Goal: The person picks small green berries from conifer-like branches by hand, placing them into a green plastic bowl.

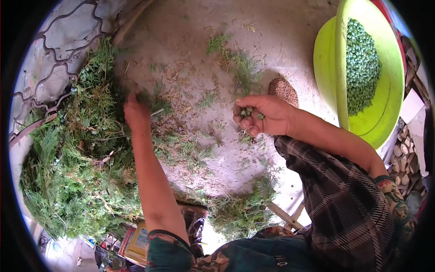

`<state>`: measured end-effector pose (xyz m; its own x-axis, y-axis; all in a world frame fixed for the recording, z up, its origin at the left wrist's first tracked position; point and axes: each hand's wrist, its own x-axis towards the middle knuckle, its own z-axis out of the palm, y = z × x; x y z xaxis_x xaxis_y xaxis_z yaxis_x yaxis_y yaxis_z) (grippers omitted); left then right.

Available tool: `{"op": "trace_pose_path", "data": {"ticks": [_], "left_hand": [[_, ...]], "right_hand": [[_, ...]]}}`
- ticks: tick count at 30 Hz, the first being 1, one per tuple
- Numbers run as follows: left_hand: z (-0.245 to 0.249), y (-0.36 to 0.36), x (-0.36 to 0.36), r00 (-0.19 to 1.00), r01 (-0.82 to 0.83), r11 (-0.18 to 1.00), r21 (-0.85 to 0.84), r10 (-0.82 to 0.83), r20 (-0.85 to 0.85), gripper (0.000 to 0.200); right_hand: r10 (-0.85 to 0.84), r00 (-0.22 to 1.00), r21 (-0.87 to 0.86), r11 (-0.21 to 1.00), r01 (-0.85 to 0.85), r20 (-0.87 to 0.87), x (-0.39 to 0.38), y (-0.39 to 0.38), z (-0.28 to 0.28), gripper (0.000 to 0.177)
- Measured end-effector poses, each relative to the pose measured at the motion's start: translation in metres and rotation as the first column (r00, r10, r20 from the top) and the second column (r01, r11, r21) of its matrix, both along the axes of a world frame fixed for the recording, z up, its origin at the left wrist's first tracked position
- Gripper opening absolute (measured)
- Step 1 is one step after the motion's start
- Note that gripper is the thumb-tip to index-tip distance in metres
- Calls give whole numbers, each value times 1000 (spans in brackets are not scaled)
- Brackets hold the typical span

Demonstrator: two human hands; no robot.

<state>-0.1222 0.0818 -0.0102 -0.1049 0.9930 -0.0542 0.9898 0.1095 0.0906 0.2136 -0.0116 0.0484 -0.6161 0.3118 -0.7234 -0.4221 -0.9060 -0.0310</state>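
Note:
My left hand (pixel 137 113) reaches into the right edge of a large heap of green feathery branches (pixel 77 158); its fingers are blurred and partly hidden, so what they hold cannot be made out. Palm up, my right hand (pixel 260 113) has its fingers curled around a few small green seed cones (pixel 246 112), over the floor. To its right stands a yellow-green basin (pixel 383 115) with a pile of small green cones (pixel 361 68) inside.
Loose sprigs (pixel 244 68) and dry bits lie scattered on the floor (pixel 281 36). A round brown patterned object (pixel 284 92) is beside my right wrist. Chopped wood (pixel 403 154) lies at the far right. A metal grille (pixel 63 63) stands at upper left.

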Motion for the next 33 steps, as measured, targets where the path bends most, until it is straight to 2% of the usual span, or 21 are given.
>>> {"op": "trace_pose_path", "data": {"ticks": [1,2,4,6,8,10,11,13,14,15,17,18,20,21,23,25,26,28,29,31,33], "left_hand": [[-3,0,-2,993,2,999,-38,3,117,17],[-6,-5,-3,993,-1,999,-40,5,117,17],[6,-20,19,937,276,961,-3,-268,223,18],[31,-49,60,907,218,973,-81,-171,386,18],[45,-77,90,812,423,885,195,-465,353,16],[61,-104,121,729,347,925,155,-370,575,18],[71,-111,133,731,344,927,151,-365,577,18],[87,-118,149,455,350,922,-163,-15,891,24],[73,-124,140,573,328,934,-145,-75,816,30],[59,-124,126,573,324,935,-146,-71,816,30],[30,-116,96,905,63,996,57,-81,417,37],[18,-111,85,906,61,997,54,-78,417,37],[2,-108,71,983,-120,993,-19,121,140,47],[2,-116,76,982,-124,992,-20,126,139,47],[6,-138,101,964,222,975,-2,-220,149,56],[16,-172,121,914,330,938,-104,-290,284,56],[23,-186,129,910,333,929,-161,-272,315,52],[31,-211,129,910,328,920,-216,-246,332,48],[25,-225,125,888,330,921,-205,-229,399,43],[28,-244,117,871,314,931,-186,-204,448,39],[37,-253,110,785,343,907,-244,-134,605,35]], "right_hand": [[-2,1000,-1,1000,2,19,-1,-1,0,23],[0,1000,-4,1000,0,19,-1,-1,0,23],[15,1000,33,999,-16,18,0,-1,-3,22],[16,999,48,999,-18,50,2,0,-4,22],[14,997,56,998,-18,81,1,-2,-2,23],[-86,978,-15,996,91,190,-3,-1,7,24],[-82,978,-19,996,87,191,-3,-1,10,24],[-64,995,-26,997,66,80,-3,1,13,24],[-58,995,-28,998,60,80,-3,0,11,24],[-12,999,-3,1000,13,52,-3,-2,6,24],[34,999,21,999,-34,26,-1,-4,0,24],[61,998,52,997,-60,-15,1,-4,-3,24],[90,994,79,993,-85,-58,2,-6,-4,25],[77,996,96,993,-72,-52,2,-5,-3,25],[77,996,121,990,-71,-48,1,-1,7,25],[62,994,138,988,-74,89,1,4,30,25],[69,994,145,986,-81,88,6,8,37,25],[61,996,355,931,-82,70,23,14,52,23],[-46,995,341,940,12,90,30,15,69,24],[-312,897,368,911,188,315,58,18,110,22],[-529,817,649,709,275,231,99,17,131,20]]}}
